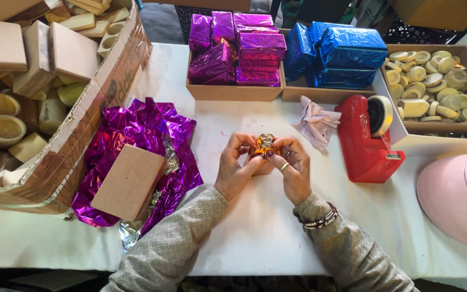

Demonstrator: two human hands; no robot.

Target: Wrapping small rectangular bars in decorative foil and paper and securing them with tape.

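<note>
Two hands: brought together over the middle of the desk point(255, 227), which is covered by a white cloth.
Left hand point(237, 168): its fingers are closed on the left side of a small orange foil bundle point(264, 145).
Right hand point(293, 167): its fingers are pinched on the right side of the same bundle; a ring is worn.
Bundle: held between both hands, just above the desk.
Left: a brown block point(129, 182) is laid on crumpled purple foil point(147, 127), beside a big cardboard box point(98, 108) of wooden pieces.
Far: purple packets point(236, 48) and blue packets point(341, 54) are stacked in trays.
Right: a red tape dispenser point(366, 140) is set near a crumpled cloth point(315, 121); a box of pale discs point(436, 81) lies beyond.
</note>
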